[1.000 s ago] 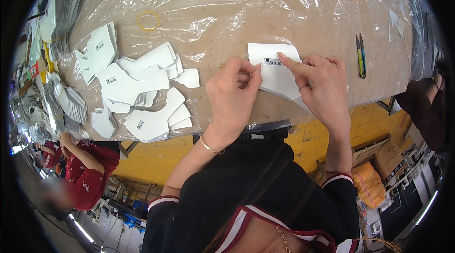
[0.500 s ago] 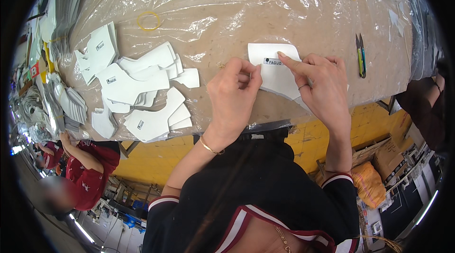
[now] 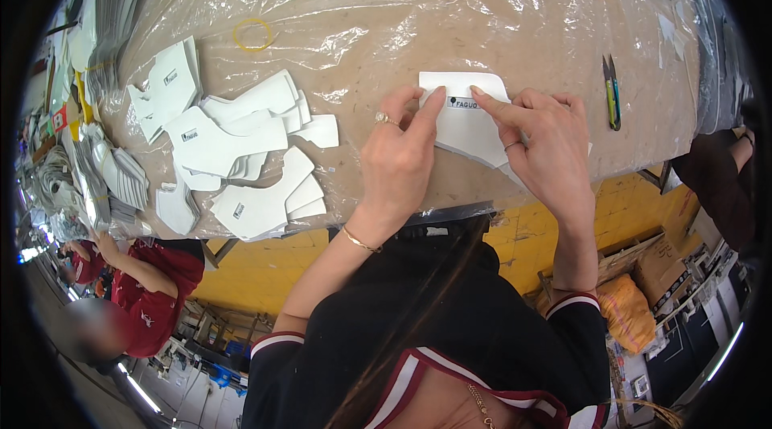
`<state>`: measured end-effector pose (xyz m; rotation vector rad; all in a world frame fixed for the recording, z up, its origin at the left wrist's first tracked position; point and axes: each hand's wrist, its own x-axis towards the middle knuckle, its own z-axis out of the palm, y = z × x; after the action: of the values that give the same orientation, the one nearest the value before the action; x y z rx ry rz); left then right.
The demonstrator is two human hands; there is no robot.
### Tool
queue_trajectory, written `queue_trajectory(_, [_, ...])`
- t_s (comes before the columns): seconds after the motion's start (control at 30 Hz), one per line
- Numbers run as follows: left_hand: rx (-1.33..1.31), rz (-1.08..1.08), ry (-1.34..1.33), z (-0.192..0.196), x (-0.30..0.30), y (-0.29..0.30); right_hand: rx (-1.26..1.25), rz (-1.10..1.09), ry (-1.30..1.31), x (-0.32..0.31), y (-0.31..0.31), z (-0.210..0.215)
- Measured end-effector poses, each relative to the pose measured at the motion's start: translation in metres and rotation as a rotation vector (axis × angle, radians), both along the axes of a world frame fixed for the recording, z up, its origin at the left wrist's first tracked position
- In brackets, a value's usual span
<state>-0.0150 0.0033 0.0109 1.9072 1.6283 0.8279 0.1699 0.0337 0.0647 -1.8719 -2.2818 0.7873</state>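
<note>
A stack of white cut pieces (image 3: 474,135) lies on the plastic-covered table in front of me, with a small dark-and-white label (image 3: 461,103) on the top piece. My left hand (image 3: 398,151) rests at the stack's left side, a fingertip at the label's upper left corner and its fingers apart. Opposite it, my right hand (image 3: 551,147) has its index fingertip on the label's upper right edge. Its other fingers are bent over the right part of the stack and partly hide it. Both hands touch the work without gripping it.
Several white cut pieces (image 3: 229,139), some bearing labels, lie in loose piles to the left. Thread snips (image 3: 613,95) are on the right. A yellow rubber band (image 3: 252,35) lies farther back. Bundled grey pieces (image 3: 112,19) line the left end, near a person in red (image 3: 153,284).
My left hand has shifted slightly up, and its pinched fingers have spread, with a fingertip now at the label's left end. My right hand stays in place.
</note>
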Motion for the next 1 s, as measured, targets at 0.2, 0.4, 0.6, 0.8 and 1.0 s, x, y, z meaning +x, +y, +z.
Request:
queue_trajectory(0.2, [0.075,-0.099,0.126,-0.002,0.0,-0.005,0.009,-0.004,-0.001,0.0,-0.001,-0.001])
queue_trajectory(0.4, [0.067,-0.132,0.201,0.0,0.003,-0.005,0.049,0.004,-0.027,-0.002,-0.004,-0.003])
queue_trajectory(0.6, [0.115,-0.166,0.418,0.009,0.005,-0.004,0.063,0.021,-0.052,-0.003,-0.007,-0.004])
queue_trajectory(0.8, [0.115,-0.136,0.51,0.015,0.011,-0.003,0.06,0.027,-0.046,-0.004,-0.007,-0.003])
queue_trajectory(1.0, [0.093,-0.16,0.519,0.018,0.011,0.003,0.016,0.015,-0.075,-0.005,-0.006,-0.001])
